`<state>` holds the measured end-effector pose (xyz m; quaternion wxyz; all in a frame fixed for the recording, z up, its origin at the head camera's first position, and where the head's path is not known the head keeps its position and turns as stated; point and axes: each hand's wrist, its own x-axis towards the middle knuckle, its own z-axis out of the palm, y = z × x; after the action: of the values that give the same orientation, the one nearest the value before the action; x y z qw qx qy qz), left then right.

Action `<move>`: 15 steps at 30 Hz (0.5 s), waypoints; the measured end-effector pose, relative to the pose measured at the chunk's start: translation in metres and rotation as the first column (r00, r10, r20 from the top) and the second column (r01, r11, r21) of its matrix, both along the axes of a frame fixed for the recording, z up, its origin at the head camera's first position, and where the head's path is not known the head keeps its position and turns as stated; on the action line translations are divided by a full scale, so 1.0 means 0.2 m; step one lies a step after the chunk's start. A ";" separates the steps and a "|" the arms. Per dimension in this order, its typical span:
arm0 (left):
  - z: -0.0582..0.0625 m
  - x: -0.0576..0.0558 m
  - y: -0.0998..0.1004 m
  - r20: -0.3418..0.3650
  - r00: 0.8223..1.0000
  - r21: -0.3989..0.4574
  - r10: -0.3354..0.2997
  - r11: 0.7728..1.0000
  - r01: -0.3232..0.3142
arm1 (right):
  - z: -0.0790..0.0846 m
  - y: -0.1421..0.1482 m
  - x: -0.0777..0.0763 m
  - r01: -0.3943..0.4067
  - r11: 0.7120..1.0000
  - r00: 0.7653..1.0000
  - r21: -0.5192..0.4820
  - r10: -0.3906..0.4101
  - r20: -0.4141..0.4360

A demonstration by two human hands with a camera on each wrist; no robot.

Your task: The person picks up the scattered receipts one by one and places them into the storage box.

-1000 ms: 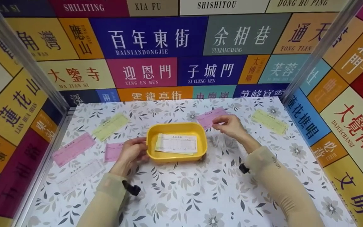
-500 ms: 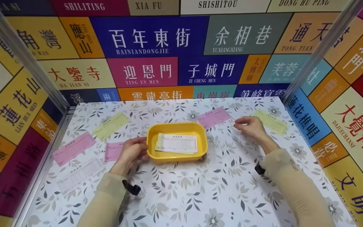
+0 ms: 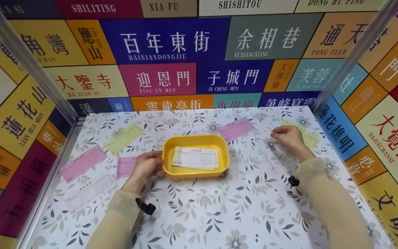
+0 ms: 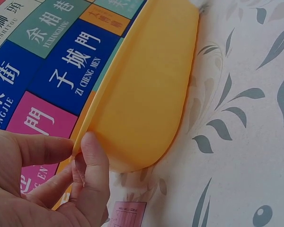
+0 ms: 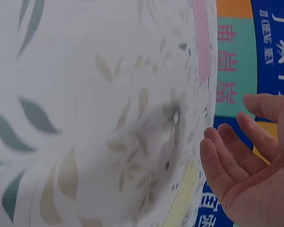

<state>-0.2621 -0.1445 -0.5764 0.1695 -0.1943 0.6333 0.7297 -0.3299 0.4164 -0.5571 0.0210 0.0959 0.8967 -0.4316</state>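
Observation:
My left hand [image 3: 147,168] pinches the left rim of a yellow plastic tray [image 3: 195,173] between thumb and fingers; the left wrist view shows that grip on the tray's edge [image 4: 146,90]. Inside the tray lie a white paper slip [image 3: 199,157] on top and a greenish one [image 3: 174,159] partly under it. To the right, my right hand [image 3: 290,140] hovers above the table with bent, relaxed fingers and nothing between them. It partly covers a yellow-green slip [image 3: 310,137]. A pink slip [image 3: 237,129] lies between the tray and that hand.
On the left lie a yellow-green slip [image 3: 123,138], a pink slip [image 3: 83,162], a white slip [image 3: 90,193] and another pink slip [image 3: 124,166] partly behind my left hand. The table [image 3: 212,218] has a leaf-patterned cover. Sign-printed walls with metal posts [image 3: 354,52] enclose it.
My right hand has moved right, away from the pink slip beside the tray, to the yellow-green slip at the right. The left hand keeps its hold on the tray.

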 end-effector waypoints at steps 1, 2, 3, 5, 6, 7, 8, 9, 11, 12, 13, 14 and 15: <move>0.00 0.00 0.00 0.000 1.000 -0.001 -0.002 1.000 0.002 | 0.00 0.03 0.00 0.013 1.000 1.000 0.019 -0.013 0.013; 0.00 0.00 0.00 0.002 1.000 -0.002 -0.003 1.000 0.003 | 0.00 0.06 0.00 0.025 0.999 0.999 0.034 -0.026 0.029; 0.00 0.00 0.00 0.004 1.000 -0.006 -0.004 1.000 0.004 | -0.01 0.10 0.00 0.037 0.998 0.998 0.046 -0.039 0.042; 0.00 0.00 0.00 0.008 1.000 -0.008 -0.006 1.000 0.006 | -0.01 0.16 0.01 0.070 0.996 0.995 0.055 -0.073 0.071; 0.00 0.00 0.00 0.011 1.000 -0.010 -0.004 1.000 0.004 | -0.01 0.20 0.02 0.082 0.995 0.993 0.057 -0.087 0.086; 0.00 -0.01 0.00 0.016 1.000 -0.010 -0.002 1.000 0.002 | -0.02 0.23 0.03 0.098 0.993 0.990 0.062 -0.104 0.097; 0.00 -0.01 0.00 0.020 1.000 -0.009 0.000 1.000 0.001 | -0.02 0.26 0.03 0.116 0.991 0.987 0.064 -0.122 0.106; 0.00 -0.01 0.00 0.023 1.000 -0.007 0.000 1.000 0.000 | -0.03 0.30 0.04 0.132 0.990 0.984 0.054 -0.138 0.117; 0.00 0.00 0.00 0.024 1.000 0.006 0.005 1.000 -0.005 | -0.04 0.36 0.06 0.167 0.985 0.977 0.043 -0.171 0.128; 0.00 0.00 0.00 0.016 1.000 0.006 0.004 1.000 -0.004 | -0.04 0.40 0.07 0.185 0.982 0.974 0.047 -0.190 0.127; 0.00 0.00 0.00 0.009 1.000 0.010 0.004 1.000 -0.004 | -0.05 0.43 0.07 0.208 0.977 0.969 0.045 -0.212 0.127; -0.01 0.00 0.00 -0.001 1.000 0.012 0.004 1.000 -0.004 | -0.06 0.46 0.08 0.232 0.972 0.963 0.041 -0.236 0.127; -0.01 0.00 0.00 -0.010 1.000 0.012 0.004 1.000 -0.003 | -0.06 0.49 0.09 0.255 0.966 0.958 0.040 -0.258 0.126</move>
<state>-0.2620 -0.1453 -0.5788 0.1663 -0.1909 0.6294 0.7347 -0.3110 0.5143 -0.5687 0.0223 0.2397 0.8784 -0.4129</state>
